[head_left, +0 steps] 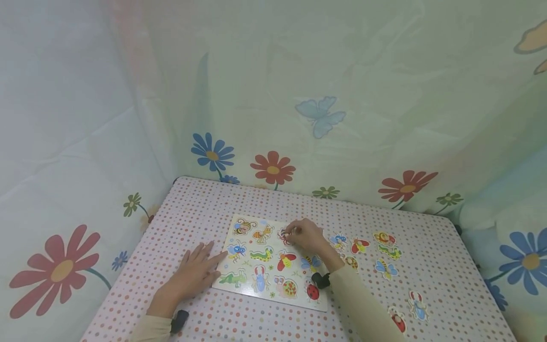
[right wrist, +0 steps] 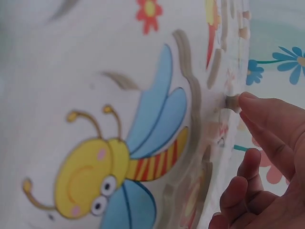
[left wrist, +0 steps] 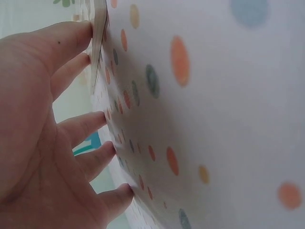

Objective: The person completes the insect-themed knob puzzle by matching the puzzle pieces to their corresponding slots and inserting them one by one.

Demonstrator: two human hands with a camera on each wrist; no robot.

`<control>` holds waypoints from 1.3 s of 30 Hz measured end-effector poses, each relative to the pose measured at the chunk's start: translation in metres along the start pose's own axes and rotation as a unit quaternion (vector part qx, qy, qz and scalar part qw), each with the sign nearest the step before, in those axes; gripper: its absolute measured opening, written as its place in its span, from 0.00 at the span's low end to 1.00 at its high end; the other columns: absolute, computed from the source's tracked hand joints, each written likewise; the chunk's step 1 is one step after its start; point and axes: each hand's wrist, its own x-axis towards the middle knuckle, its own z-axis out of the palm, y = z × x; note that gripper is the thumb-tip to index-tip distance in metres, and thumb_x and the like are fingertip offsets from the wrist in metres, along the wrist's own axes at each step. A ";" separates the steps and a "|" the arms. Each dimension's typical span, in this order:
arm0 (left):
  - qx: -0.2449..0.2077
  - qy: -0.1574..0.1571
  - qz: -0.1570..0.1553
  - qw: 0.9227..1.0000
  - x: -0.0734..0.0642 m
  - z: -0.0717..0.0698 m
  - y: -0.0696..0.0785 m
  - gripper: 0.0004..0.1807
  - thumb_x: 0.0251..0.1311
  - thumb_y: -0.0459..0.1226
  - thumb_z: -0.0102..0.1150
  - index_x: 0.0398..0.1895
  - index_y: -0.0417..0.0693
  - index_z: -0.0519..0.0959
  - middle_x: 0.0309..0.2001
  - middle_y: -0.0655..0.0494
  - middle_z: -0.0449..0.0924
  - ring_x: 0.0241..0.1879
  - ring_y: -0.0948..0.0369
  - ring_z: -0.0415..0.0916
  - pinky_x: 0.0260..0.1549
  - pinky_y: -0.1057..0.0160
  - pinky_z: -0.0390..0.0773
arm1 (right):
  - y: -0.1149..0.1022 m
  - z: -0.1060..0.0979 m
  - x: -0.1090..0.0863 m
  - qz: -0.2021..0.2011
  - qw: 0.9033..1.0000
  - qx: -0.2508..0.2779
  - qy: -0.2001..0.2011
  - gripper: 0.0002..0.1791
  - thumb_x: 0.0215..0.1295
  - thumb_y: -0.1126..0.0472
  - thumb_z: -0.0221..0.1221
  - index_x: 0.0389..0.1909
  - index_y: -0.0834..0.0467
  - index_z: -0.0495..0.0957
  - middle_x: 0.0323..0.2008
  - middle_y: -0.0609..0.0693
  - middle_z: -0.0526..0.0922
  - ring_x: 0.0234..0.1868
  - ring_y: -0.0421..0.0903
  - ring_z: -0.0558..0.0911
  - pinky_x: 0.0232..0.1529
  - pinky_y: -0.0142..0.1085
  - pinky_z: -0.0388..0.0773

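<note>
A flat puzzle board (head_left: 320,306) printed with cartoon insects lies on the dotted table. My right hand (head_left: 304,235) is over its upper right part. Thumb and forefinger pinch a small knob (right wrist: 232,103) on a dark red bug puzzle piece (head_left: 282,235), partly hidden by the fingers; I cannot tell whether it is fully seated. Below that hand, a blue-winged insect (right wrist: 90,179) shows large in the right wrist view. My left hand (head_left: 194,268) rests on the table with spread fingers, its forefinger touching the board's left edge (left wrist: 98,38).
Right of the board lie several loose pieces, among them a blue fly (head_left: 339,241), a red-winged bug (head_left: 359,245), a snail (head_left: 384,238), a caterpillar (head_left: 390,252), a blue-winged insect (head_left: 386,269), a stag beetle (head_left: 418,307) and a ladybug (head_left: 398,321). Flowered cloth (head_left: 256,95) hangs behind the table.
</note>
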 end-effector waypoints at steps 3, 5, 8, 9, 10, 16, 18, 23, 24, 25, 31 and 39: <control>-0.003 -0.001 -0.002 1.000 0.000 0.000 0.001 0.29 0.72 0.49 0.54 0.75 0.65 0.66 0.79 0.45 0.48 0.77 0.41 0.40 0.70 0.33 0.38 | -0.002 -0.005 0.000 -0.005 1.000 0.011 0.006 0.04 0.61 0.57 0.71 0.37 0.49 0.88 0.32 0.45 0.77 0.32 0.45 0.73 0.31 0.43 0.71; -0.003 0.000 -0.001 1.000 0.000 -0.001 0.001 0.29 0.72 0.49 0.54 0.75 0.65 0.66 0.79 0.45 0.48 0.77 0.41 0.40 0.70 0.32 0.38 | -0.003 -0.008 -0.001 -0.005 1.000 0.018 0.011 0.05 0.61 0.58 0.71 0.38 0.50 0.88 0.34 0.47 0.78 0.32 0.46 0.74 0.28 0.39 0.71; 0.000 -0.002 -0.001 1.000 0.000 -0.001 0.001 0.29 0.72 0.49 0.54 0.75 0.65 0.66 0.79 0.45 0.48 0.77 0.41 0.40 0.70 0.32 0.38 | -0.003 -0.015 -0.005 -0.008 0.999 0.026 0.018 0.06 0.62 0.58 0.70 0.39 0.50 0.88 0.38 0.48 0.79 0.37 0.47 0.75 0.31 0.38 0.72; 0.001 -0.002 0.000 1.000 0.000 -0.001 0.001 0.29 0.72 0.49 0.54 0.75 0.65 0.66 0.79 0.45 0.48 0.76 0.40 0.40 0.70 0.32 0.38 | -0.003 -0.018 -0.006 -0.011 0.999 0.028 0.022 0.06 0.62 0.59 0.70 0.40 0.51 0.88 0.39 0.49 0.80 0.39 0.47 0.76 0.32 0.38 0.72; 0.001 -0.001 0.000 1.000 0.000 -0.001 0.001 0.29 0.72 0.49 0.54 0.75 0.65 0.66 0.79 0.45 0.48 0.76 0.40 0.40 0.70 0.32 0.38 | -0.003 -0.021 -0.008 -0.015 0.999 0.031 0.027 0.06 0.62 0.59 0.70 0.40 0.51 0.88 0.41 0.49 0.80 0.40 0.48 0.76 0.33 0.38 0.73; -0.004 0.001 0.000 1.000 0.000 -0.002 0.002 0.29 0.72 0.49 0.55 0.75 0.64 0.67 0.79 0.45 0.49 0.76 0.40 0.41 0.70 0.32 0.38 | 0.001 -0.038 -0.019 -0.032 0.997 0.041 0.056 0.08 0.63 0.61 0.68 0.42 0.54 0.87 0.41 0.50 0.81 0.42 0.49 0.76 0.33 0.39 0.73; -0.002 0.001 -0.001 1.000 0.000 -0.003 0.003 0.29 0.72 0.49 0.55 0.75 0.64 0.67 0.79 0.45 0.49 0.76 0.40 0.41 0.70 0.32 0.39 | 0.002 -0.043 -0.023 -0.027 0.997 0.041 0.064 0.08 0.63 0.61 0.68 0.43 0.54 0.87 0.41 0.50 0.81 0.42 0.50 0.75 0.33 0.39 0.72; -0.001 0.000 -0.003 1.000 0.000 -0.002 0.003 0.29 0.72 0.48 0.55 0.75 0.64 0.66 0.78 0.44 0.49 0.76 0.40 0.41 0.70 0.32 0.39 | 0.008 -0.058 -0.034 -0.025 0.996 0.041 0.076 0.08 0.65 0.61 0.67 0.44 0.56 0.87 0.43 0.52 0.81 0.42 0.51 0.75 0.34 0.39 0.72; -0.002 0.000 -0.003 1.000 0.000 -0.002 0.003 0.29 0.72 0.48 0.55 0.75 0.64 0.66 0.78 0.44 0.49 0.76 0.40 0.41 0.70 0.32 0.39 | 0.010 -0.061 -0.035 -0.026 0.996 0.041 0.080 0.08 0.65 0.61 0.67 0.44 0.56 0.87 0.43 0.52 0.81 0.42 0.51 0.75 0.34 0.40 0.72; -0.001 0.000 -0.002 1.000 0.000 -0.002 0.003 0.29 0.72 0.48 0.55 0.75 0.64 0.66 0.78 0.44 0.49 0.76 0.40 0.41 0.70 0.32 0.39 | 0.013 -0.064 -0.037 -0.030 0.995 0.042 0.083 0.09 0.65 0.61 0.66 0.45 0.57 0.87 0.42 0.53 0.80 0.41 0.51 0.74 0.33 0.40 0.72; 0.002 -0.002 0.000 1.000 0.000 -0.001 0.002 0.29 0.72 0.48 0.55 0.75 0.64 0.66 0.79 0.44 0.49 0.76 0.40 0.41 0.70 0.32 0.39 | 0.038 -0.082 -0.050 -0.021 0.992 0.043 0.113 0.12 0.69 0.58 0.64 0.49 0.59 0.84 0.39 0.55 0.77 0.35 0.50 0.73 0.26 0.39 0.73; 0.005 0.002 0.003 1.000 0.000 -0.002 0.002 0.29 0.72 0.49 0.55 0.75 0.63 0.66 0.78 0.44 0.49 0.76 0.40 0.41 0.70 0.32 0.39 | 0.077 -0.111 -0.071 0.034 0.987 0.024 0.156 0.17 0.72 0.53 0.61 0.53 0.60 0.82 0.45 0.60 0.78 0.39 0.54 0.75 0.30 0.40 0.72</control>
